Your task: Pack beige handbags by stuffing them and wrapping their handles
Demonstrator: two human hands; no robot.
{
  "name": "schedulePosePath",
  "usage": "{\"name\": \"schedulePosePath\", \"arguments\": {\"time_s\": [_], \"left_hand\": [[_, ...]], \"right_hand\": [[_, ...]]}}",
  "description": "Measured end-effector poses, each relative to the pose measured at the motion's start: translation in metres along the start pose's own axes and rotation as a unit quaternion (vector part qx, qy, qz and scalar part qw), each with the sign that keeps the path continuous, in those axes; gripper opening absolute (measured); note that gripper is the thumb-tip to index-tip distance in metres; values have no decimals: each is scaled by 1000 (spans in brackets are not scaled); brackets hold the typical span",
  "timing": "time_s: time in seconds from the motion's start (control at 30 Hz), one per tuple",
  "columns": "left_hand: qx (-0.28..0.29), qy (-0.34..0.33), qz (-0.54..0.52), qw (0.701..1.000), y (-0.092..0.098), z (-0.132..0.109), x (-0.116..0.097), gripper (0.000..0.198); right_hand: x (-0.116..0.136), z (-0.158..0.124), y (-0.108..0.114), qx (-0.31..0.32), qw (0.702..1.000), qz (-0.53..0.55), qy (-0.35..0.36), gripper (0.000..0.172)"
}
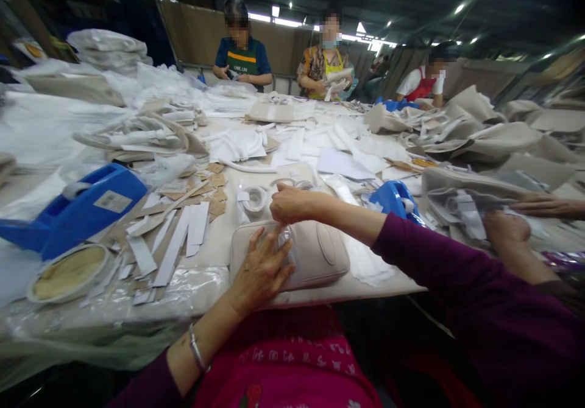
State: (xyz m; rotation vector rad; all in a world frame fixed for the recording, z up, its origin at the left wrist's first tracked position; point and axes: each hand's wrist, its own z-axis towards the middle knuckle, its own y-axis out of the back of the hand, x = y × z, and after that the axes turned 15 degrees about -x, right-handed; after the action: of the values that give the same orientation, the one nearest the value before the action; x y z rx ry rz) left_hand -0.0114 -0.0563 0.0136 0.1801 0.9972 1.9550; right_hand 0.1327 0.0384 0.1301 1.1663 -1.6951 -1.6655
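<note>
A small beige pouch (320, 253) lies on the table in front of me. My left hand (261, 270) rests flat on its left end with fingers spread, open, pressing a clear strip of tape against it. My right hand (289, 204) is closed in a pinch just above the pouch, holding the end of that clear tape. A roll of clear tape (255, 200) sits just behind the pouch.
A blue tape dispenser (77, 210) stands at the left, another (392, 199) at the right. White and brown paper strips (176, 237) litter the table. A co-worker's hands (507, 225) handle beige bags at the right. Three people work at the far side.
</note>
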Motion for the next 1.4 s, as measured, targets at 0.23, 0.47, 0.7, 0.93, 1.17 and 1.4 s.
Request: {"name": "schedulePosePath", "arguments": {"time_s": [0.23, 0.47, 0.7, 0.93, 1.17, 1.4], "left_hand": [[4, -7, 1, 1000, 1, 1, 1, 40], [5, -15, 0, 1000, -1, -2, 3, 40], [-2, -19, 10, 1000, -2, -3, 3, 40], [14, -30, 30, 999, 0, -2, 3, 41], [22, -49, 35, 998, 2, -1, 3, 52], [16, -51, 33, 998, -1, -2, 4, 50]], "right_hand": [[-1, 5, -2, -11, 1000, -17, 3, 20], [-1, 9, -8, -11, 999, -22, 24, 14], [7, 11, -12, -29, 997, -63, 14, 21], [-33, 27, -25, -35, 998, -52, 14, 33], [-70, 4, -34, -178, 961, -8, -212, 10], [24, -55, -52, -293, 940, 42, -171, 18]]}}
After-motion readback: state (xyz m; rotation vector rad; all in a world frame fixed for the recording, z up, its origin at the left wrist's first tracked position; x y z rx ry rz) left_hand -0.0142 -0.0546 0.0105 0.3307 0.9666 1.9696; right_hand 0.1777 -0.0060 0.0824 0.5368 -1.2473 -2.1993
